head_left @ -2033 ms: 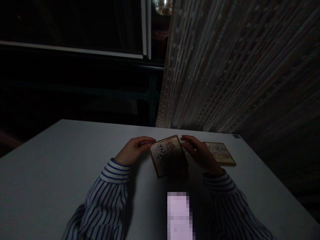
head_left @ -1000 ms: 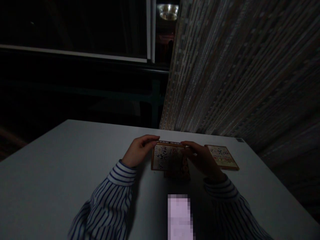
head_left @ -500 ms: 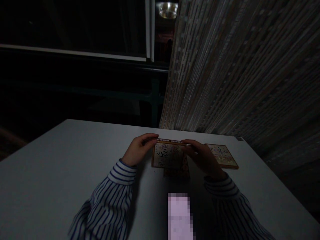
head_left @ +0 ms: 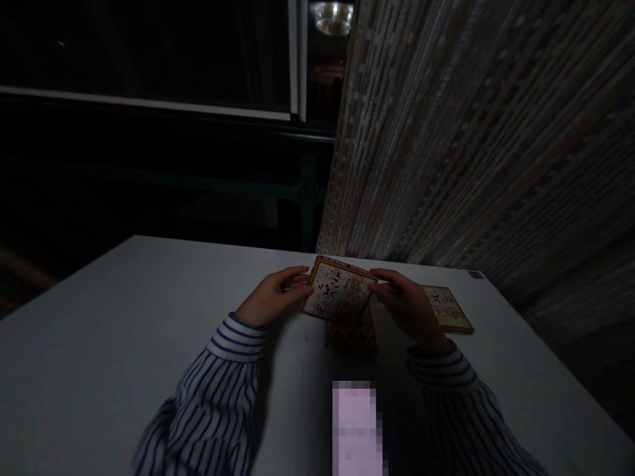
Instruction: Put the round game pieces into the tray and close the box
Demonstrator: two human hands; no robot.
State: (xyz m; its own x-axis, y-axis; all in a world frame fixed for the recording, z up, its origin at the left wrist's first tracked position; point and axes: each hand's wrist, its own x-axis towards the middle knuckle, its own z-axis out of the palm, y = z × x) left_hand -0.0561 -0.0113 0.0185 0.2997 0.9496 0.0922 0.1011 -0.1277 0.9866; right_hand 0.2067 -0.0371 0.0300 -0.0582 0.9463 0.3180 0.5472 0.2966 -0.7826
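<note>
Between my two hands is a flat box lid or thin box with black calligraphy on a pale cover and a brown-gold rim. My left hand pinches its left edge between thumb and fingers. The upper right corner is in the grip of my right hand. It is tilted, its left end toward the far side raised. Below and partly hidden by it, a dark box with a reddish-brown pattern rests on the white table.
A similar flat calligraphy-covered piece lies on the table beyond my right wrist. A string curtain hangs along the table's far right side. A small dark label is at the far right corner. A pixelated pink patch covers the near middle.
The held flat box has turned clockwise and its far left corner has moved up and away. My right hand has shifted slightly right, my left slightly left, with both still on it.
</note>
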